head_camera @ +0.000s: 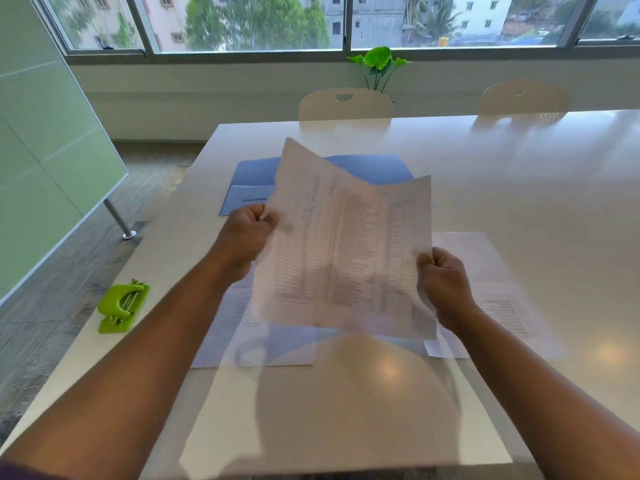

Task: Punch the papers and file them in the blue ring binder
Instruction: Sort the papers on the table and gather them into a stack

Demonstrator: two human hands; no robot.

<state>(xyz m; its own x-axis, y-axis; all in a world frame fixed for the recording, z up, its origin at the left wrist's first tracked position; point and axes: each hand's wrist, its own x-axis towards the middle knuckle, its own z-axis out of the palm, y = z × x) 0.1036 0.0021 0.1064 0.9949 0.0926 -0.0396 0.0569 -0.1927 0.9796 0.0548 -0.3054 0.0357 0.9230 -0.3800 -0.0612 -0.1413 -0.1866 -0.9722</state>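
I hold a printed sheet of paper (346, 244) up above the white table (519, 188), blurred by motion. My left hand (247, 233) pinches its left edge and my right hand (441, 282) grips its right edge. Behind the sheet lies the blue ring binder (256, 183), open flat, its rings mostly hidden by the paper. More printed papers (502, 306) lie on the table under and to the right of my hands. A green hole punch (123, 306) sits near the table's left edge, well left of my left arm.
Two white chairs (346, 103) stand at the table's far side, with a green plant (379, 65) by the window. A glass partition (45, 150) and its metal leg stand on the floor to the left of the table.
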